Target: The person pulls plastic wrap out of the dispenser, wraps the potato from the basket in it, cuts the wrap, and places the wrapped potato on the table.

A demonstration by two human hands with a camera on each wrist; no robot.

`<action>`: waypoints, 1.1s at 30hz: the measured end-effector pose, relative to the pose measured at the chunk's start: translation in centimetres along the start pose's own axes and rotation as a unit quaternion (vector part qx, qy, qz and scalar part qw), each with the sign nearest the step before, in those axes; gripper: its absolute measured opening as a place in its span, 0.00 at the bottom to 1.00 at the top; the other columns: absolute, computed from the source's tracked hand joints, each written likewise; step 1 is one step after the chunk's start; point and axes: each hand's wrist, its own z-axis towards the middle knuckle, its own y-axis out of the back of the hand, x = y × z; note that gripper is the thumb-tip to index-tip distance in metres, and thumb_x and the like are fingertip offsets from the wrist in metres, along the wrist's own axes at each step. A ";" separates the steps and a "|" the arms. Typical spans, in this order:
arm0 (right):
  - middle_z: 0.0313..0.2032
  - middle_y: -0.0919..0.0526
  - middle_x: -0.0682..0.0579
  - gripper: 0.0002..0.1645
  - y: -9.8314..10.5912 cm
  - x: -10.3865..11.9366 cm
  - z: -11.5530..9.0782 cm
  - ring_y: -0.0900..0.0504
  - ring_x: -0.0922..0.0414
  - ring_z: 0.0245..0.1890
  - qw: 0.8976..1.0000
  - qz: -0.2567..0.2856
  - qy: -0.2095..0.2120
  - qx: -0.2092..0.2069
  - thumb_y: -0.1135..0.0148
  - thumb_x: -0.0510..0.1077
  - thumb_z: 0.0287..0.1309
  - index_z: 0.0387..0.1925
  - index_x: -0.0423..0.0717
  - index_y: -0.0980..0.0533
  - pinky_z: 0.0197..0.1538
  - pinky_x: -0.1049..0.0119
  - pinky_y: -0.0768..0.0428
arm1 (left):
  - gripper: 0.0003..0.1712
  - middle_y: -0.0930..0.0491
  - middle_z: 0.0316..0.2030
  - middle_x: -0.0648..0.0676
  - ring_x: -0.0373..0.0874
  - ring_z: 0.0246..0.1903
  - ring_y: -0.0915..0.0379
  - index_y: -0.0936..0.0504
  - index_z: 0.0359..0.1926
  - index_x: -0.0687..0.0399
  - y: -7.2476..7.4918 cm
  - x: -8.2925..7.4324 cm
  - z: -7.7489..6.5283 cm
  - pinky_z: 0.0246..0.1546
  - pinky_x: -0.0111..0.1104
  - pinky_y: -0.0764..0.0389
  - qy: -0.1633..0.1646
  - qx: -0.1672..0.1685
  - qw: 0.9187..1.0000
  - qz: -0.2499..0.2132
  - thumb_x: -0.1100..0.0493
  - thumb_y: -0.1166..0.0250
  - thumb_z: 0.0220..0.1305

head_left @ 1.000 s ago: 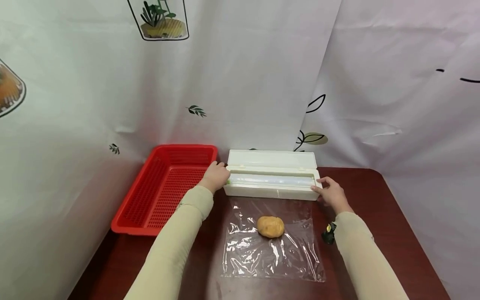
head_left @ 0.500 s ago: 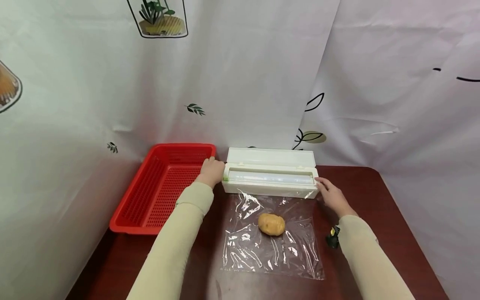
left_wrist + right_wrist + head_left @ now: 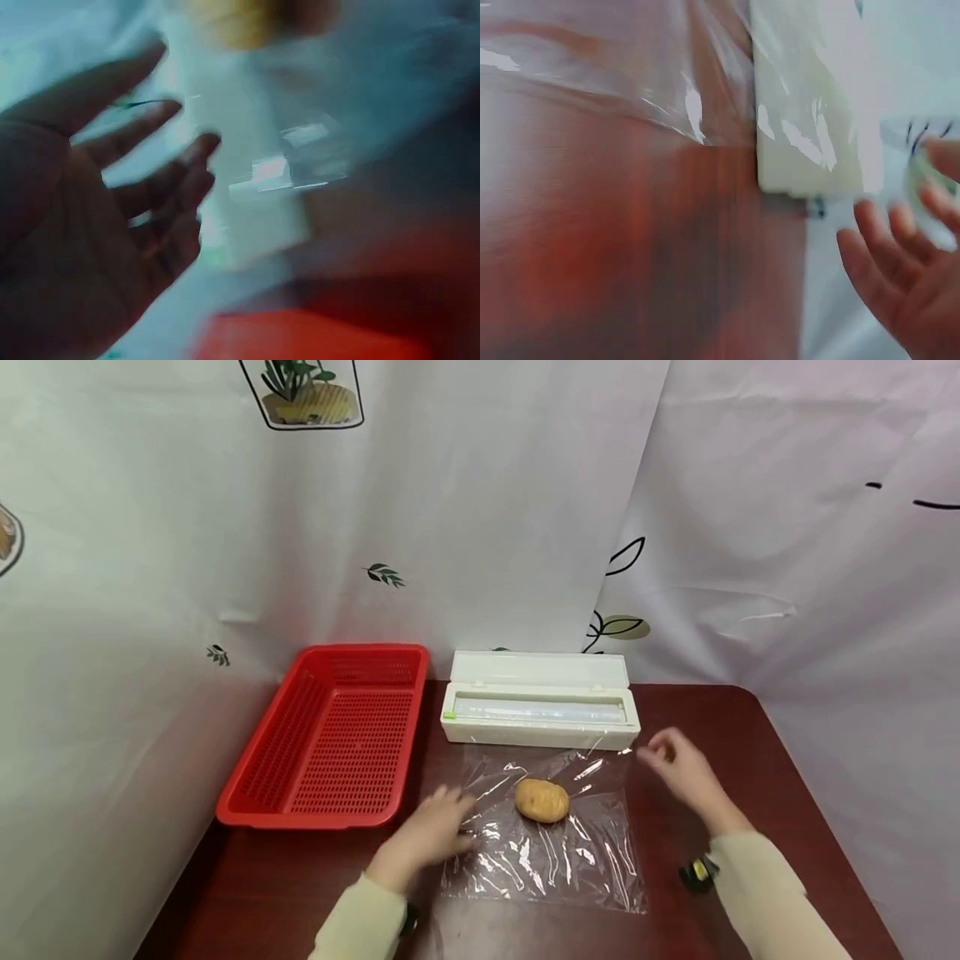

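A potato point(image 3: 542, 800) lies on a sheet of clear plastic wrap point(image 3: 517, 860) spread over the table. The wrap runs up to the front of a white wrap dispenser box point(image 3: 540, 734), whose lid point(image 3: 540, 669) stands raised with the film roll point(image 3: 536, 710) showing inside. My left hand point(image 3: 427, 833), blurred, is over the wrap's left edge; in the left wrist view its fingers are loosely spread with nothing in them. Just off the box's front right corner is my right hand point(image 3: 682, 772); the right wrist view shows its fingers point(image 3: 877, 259) loosely bent and holding nothing.
A red plastic basket point(image 3: 408, 743) stands left of the box on the dark red table point(image 3: 720, 727). A white printed curtain point(image 3: 487, 527) hangs behind and along both sides. Dark wrist-worn items point(image 3: 697, 875) show by the sleeves.
Both hands have left the ends of the box. My left hand came down toward the wrap's left edge; my right hand drew slightly back and to the right. Potato and wrap lie as before.
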 end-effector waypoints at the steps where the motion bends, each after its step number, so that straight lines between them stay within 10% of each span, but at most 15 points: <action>1: 0.29 0.28 0.51 0.14 -0.4 0.1 -1.3 0.28 0.56 0.29 0.999 -0.009 0.029 0.024 0.38 0.48 0.57 0.38 0.43 0.29 0.32 0.63 0.28 | 0.26 0.25 0.46 0.57 0.57 0.50 0.33 0.23 0.46 0.55 -1.3 0.4 -1.0 0.52 0.49 0.32 -0.009 0.007 1.000 -0.009 0.48 0.29 0.47; 5: 0.25 0.32 0.63 0.16 -2.7 -0.4 -6.3 0.32 0.65 0.27 0.980 -0.056 0.147 0.120 0.27 0.45 0.39 0.24 0.57 0.29 0.30 0.69 0.29 | 0.21 0.29 0.34 0.47 0.49 0.40 0.31 0.26 0.30 0.46 -4.7 1.6 -4.1 0.44 0.44 0.30 -0.025 -0.004 0.999 -0.022 0.51 0.24 0.35; 13: 0.26 0.40 0.69 0.26 -5.2 -2.6 -11.3 0.40 0.65 0.29 0.949 -0.205 0.216 0.100 0.23 0.56 0.19 0.21 0.64 0.33 0.31 0.64 0.35 | 0.13 0.33 0.28 0.42 0.39 0.32 0.36 0.23 0.24 0.42 -6.4 2.2 -5.3 0.33 0.35 0.32 -0.059 -0.053 0.997 0.013 0.55 0.25 0.38; 21: 0.24 0.38 0.70 0.18 -5.4 -3.2 -12.0 0.40 0.68 0.26 0.949 -0.176 0.253 0.061 0.26 0.44 0.33 0.19 0.65 0.28 0.27 0.70 0.37 | 0.07 0.31 0.25 0.43 0.44 0.33 0.32 0.20 0.20 0.43 -6.6 2.5 -5.5 0.40 0.49 0.27 -0.059 -0.086 0.994 0.039 0.59 0.29 0.43; 26: 0.25 0.35 0.71 0.18 -5.2 -3.5 -12.4 0.37 0.69 0.27 0.961 -0.145 0.229 0.056 0.28 0.40 0.39 0.21 0.65 0.28 0.27 0.71 0.34 | 0.09 0.32 0.25 0.43 0.41 0.30 0.35 0.23 0.19 0.46 -7.0 2.8 -5.7 0.33 0.37 0.29 -0.074 -0.104 0.991 0.041 0.59 0.31 0.47; 33: 0.32 0.29 0.64 0.20 -4.9 -3.1 -12.1 0.29 0.67 0.34 0.976 -0.041 0.212 0.005 0.29 0.34 0.40 0.23 0.62 0.27 0.38 0.77 0.32 | 0.12 0.32 0.26 0.40 0.38 0.30 0.36 0.27 0.22 0.46 -7.5 2.9 -5.2 0.32 0.34 0.32 -0.064 -0.195 0.976 -0.076 0.65 0.33 0.42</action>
